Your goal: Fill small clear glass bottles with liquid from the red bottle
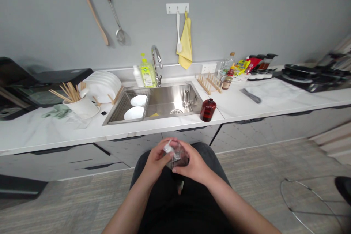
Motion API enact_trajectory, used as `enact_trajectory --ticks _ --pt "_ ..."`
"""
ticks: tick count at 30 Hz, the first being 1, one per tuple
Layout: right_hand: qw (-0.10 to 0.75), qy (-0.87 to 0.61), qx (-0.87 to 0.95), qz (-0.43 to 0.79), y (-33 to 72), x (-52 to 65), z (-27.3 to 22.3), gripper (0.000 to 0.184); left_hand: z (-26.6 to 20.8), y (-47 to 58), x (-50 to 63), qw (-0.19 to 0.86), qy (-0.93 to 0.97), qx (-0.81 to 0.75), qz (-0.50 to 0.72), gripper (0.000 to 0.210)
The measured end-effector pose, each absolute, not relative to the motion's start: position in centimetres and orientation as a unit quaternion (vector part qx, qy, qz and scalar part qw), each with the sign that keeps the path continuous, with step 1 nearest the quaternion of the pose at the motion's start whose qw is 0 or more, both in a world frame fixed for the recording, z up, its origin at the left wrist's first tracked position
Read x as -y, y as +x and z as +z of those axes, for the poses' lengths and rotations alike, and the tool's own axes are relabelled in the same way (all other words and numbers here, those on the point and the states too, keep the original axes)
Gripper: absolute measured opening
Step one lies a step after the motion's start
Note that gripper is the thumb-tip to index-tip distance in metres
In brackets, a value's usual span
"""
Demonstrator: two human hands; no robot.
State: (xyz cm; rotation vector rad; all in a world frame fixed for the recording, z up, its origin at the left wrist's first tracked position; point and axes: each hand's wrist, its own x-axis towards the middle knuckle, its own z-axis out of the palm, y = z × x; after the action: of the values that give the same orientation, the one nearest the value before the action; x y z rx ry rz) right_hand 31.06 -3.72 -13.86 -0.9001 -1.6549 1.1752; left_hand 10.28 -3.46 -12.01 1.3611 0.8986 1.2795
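Note:
Over my lap, below the counter's front edge, I hold a clear pump bottle with a white top. My left hand is closed around its left side, thumb near the white pump head. The right side is gripped by my right hand, its fingers wrapped over the clear wall. Part of the bottle is hidden by my fingers. On the counter ahead, a dark red bottle with a bare neck stands upright at the sink's right front corner, apart from both hands.
The steel sink holds a drain basket with white bowls. Left of it are stacked plates and a pot of chopsticks. A wooden rack, jars and a stove line the right. A wire stand is on the floor.

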Motion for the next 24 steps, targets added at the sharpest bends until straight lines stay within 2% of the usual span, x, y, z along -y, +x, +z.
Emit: enact_trajectory --ticks 4,9,12,16,20,24 --pt "0.428 -0.360 0.693 0.455 30.9 4.3 -13.8 0.097 -11.5 10.4 3.5 0.457 0.608 -0.410 0.503 0.032" --pt "0.466 -0.375 0.653 0.464 31.6 3.9 -14.1 0.100 -11.8 10.2 4.3 0.500 0.592 -0.360 0.520 0.043" --pt "0.454 -0.375 0.667 0.457 31.3 4.3 -13.8 0.102 -11.7 10.2 4.4 0.492 0.584 -0.378 0.523 0.037" --pt "0.420 -0.360 0.711 0.434 30.8 4.8 -13.4 0.094 -11.3 10.3 4.1 0.445 0.621 -0.411 0.497 0.033" --pt "0.445 -0.373 0.683 0.442 31.5 4.0 -13.7 0.095 -11.6 10.0 4.1 0.465 0.621 -0.371 0.510 0.039" --pt "0.443 -0.380 0.682 0.441 31.6 3.8 -13.8 0.098 -12.2 9.9 4.1 0.481 0.593 -0.375 0.526 0.034"
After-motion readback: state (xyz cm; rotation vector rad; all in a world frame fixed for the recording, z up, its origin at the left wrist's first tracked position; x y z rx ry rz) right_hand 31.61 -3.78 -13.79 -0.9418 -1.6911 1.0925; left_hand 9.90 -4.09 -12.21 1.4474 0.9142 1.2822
